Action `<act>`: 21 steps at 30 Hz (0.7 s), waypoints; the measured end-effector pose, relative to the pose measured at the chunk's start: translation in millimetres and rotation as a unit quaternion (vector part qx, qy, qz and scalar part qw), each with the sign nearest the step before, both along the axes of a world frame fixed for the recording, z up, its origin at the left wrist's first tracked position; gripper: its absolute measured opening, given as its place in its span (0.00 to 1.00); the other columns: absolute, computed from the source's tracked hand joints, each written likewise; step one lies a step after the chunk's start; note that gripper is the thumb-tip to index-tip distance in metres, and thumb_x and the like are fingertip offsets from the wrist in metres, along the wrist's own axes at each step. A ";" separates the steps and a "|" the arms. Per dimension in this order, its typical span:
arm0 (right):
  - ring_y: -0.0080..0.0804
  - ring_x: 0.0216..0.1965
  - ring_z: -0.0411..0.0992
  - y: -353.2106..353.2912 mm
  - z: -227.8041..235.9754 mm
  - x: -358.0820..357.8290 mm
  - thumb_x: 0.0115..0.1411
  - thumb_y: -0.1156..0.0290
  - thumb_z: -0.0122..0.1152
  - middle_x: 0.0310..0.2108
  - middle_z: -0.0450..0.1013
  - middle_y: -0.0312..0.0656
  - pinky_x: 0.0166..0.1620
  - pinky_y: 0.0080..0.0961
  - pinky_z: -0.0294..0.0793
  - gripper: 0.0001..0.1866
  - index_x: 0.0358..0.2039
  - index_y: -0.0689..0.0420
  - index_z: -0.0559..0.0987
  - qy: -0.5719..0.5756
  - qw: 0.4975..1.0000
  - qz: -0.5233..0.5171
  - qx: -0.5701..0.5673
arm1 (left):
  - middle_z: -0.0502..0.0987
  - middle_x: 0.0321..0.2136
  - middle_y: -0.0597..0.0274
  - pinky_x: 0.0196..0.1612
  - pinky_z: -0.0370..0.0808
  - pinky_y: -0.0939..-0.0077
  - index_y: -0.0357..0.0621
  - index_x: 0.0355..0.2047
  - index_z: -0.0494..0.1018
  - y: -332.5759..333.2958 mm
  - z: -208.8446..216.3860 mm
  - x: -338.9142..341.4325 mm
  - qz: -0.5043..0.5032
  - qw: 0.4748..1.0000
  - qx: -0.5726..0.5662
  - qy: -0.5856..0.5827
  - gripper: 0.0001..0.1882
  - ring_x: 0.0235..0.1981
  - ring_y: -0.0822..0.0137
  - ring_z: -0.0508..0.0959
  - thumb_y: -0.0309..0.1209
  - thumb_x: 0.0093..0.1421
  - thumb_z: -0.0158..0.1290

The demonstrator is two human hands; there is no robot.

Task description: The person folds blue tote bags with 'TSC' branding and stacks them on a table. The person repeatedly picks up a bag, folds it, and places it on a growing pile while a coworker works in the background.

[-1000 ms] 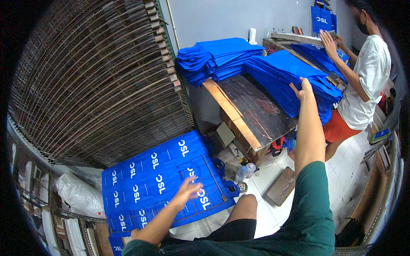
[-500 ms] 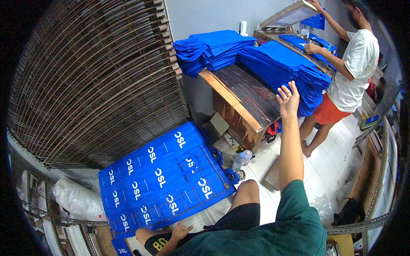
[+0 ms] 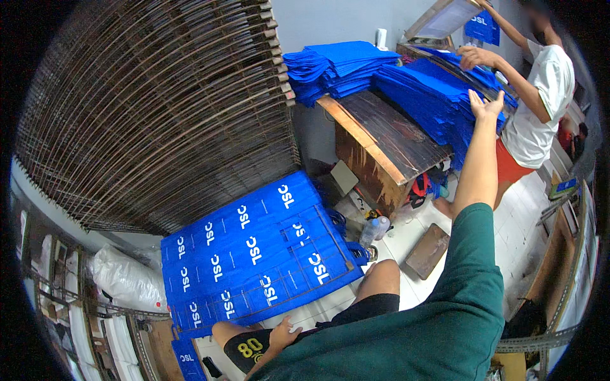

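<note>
My right arm stretches out to the far right, and my right hand (image 3: 488, 106) is open with the palm up and nothing in it. It overlaps the edge of a fanned stack of blue fabric sheets (image 3: 419, 95); whether it touches them I cannot tell. Low by my thigh rests my left hand (image 3: 284, 333), fingers loosely apart and holding nothing. In front of my knees, blue pieces with white print (image 3: 257, 225) cover a low wire tray. A co-worker in a white shirt (image 3: 549, 82) holds up a framed screen (image 3: 441, 22) with one hand; the other is raised over the work surface.
A tall wire drying rack (image 3: 159, 114) fills the left side. The wooden table (image 3: 365, 140) bears another blue stack (image 3: 349, 60). On the tiled floor are a brown block (image 3: 427, 251) and a plastic bottle (image 3: 369, 232). A clear plastic bundle (image 3: 124, 276) lies at lower left.
My right hand has reached farther right, toward the co-worker. The co-worker's nearer hand has lifted off the work surface. The whole view has shifted; my left hand stays by my thigh.
</note>
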State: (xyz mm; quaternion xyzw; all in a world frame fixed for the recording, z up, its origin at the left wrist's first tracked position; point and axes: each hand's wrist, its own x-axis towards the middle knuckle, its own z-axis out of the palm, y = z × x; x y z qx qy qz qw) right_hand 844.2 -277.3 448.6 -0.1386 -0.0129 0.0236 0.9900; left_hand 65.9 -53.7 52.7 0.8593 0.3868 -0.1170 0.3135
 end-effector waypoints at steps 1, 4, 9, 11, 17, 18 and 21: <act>0.59 0.62 0.42 0.5 -2.4 4.3 0.47 0.40 0.58 0.61 0.36 0.63 0.58 0.56 0.50 0.59 0.61 0.56 0.29 0.007 1.000 0.008 0.008 | 0.77 0.33 0.57 0.36 0.74 0.62 0.47 0.51 0.62 2.1 -5.8 -4.5 0.002 1.000 -0.006 -0.004 0.35 0.34 0.56 0.78 0.50 0.47 0.56; 0.56 0.63 0.40 -0.5 1.2 -0.4 0.48 0.42 0.57 0.62 0.36 0.60 0.60 0.53 0.47 0.54 0.62 0.56 0.37 0.064 0.997 0.035 -0.009 | 0.77 0.33 0.57 0.37 0.74 0.63 0.47 0.51 0.62 -0.4 5.8 -0.2 0.012 1.000 -0.008 -0.008 0.35 0.34 0.55 0.78 0.51 0.47 0.56; 0.53 0.60 0.49 -1.8 -6.9 41.7 0.55 0.50 0.53 0.62 0.42 0.47 0.58 0.54 0.53 0.38 0.60 0.53 0.52 0.000 0.983 0.009 -0.186 | 0.77 0.33 0.58 0.39 0.74 0.64 0.47 0.51 0.62 7.9 -13.2 -3.5 0.009 1.000 -0.013 -0.015 0.35 0.35 0.56 0.77 0.52 0.47 0.56; 0.50 0.58 0.52 22.4 0.4 38.3 0.56 0.53 0.51 0.60 0.48 0.44 0.55 0.52 0.58 0.32 0.57 0.55 0.58 0.054 0.978 -0.025 -0.199 | 0.77 0.33 0.58 0.40 0.74 0.63 0.47 0.52 0.62 -2.4 7.4 -7.6 0.054 0.997 -0.048 -0.026 0.36 0.36 0.56 0.77 0.53 0.47 0.56; 0.44 0.49 0.62 0.7 -9.2 79.0 0.54 0.58 0.52 0.49 0.64 0.47 0.49 0.42 0.64 0.24 0.48 0.59 0.68 -0.044 0.942 -0.090 -0.321 | 0.76 0.29 0.54 0.39 0.72 0.59 0.46 0.48 0.64 4.6 -56.3 -16.2 0.040 0.992 0.042 -0.113 0.32 0.33 0.53 0.76 0.54 0.51 0.52; 0.43 0.49 0.62 -10.3 -1.7 67.4 0.54 0.59 0.52 0.49 0.64 0.48 0.48 0.41 0.64 0.23 0.47 0.60 0.68 -0.066 0.930 -0.112 -0.345 | 0.75 0.28 0.53 0.37 0.72 0.59 0.45 0.47 0.63 2.9 -15.3 5.8 0.076 0.989 -0.001 -0.128 0.31 0.31 0.51 0.76 0.53 0.51 0.52; 0.41 0.46 0.63 12.9 17.5 21.2 0.53 0.61 0.51 0.47 0.65 0.48 0.46 0.39 0.65 0.22 0.46 0.61 0.70 -0.126 0.895 -0.136 -0.405 | 0.76 0.34 0.50 0.38 0.74 0.65 0.45 0.50 0.63 -6.1 -1.1 11.2 0.106 0.973 -0.065 -0.195 0.32 0.34 0.57 0.78 0.50 0.50 0.55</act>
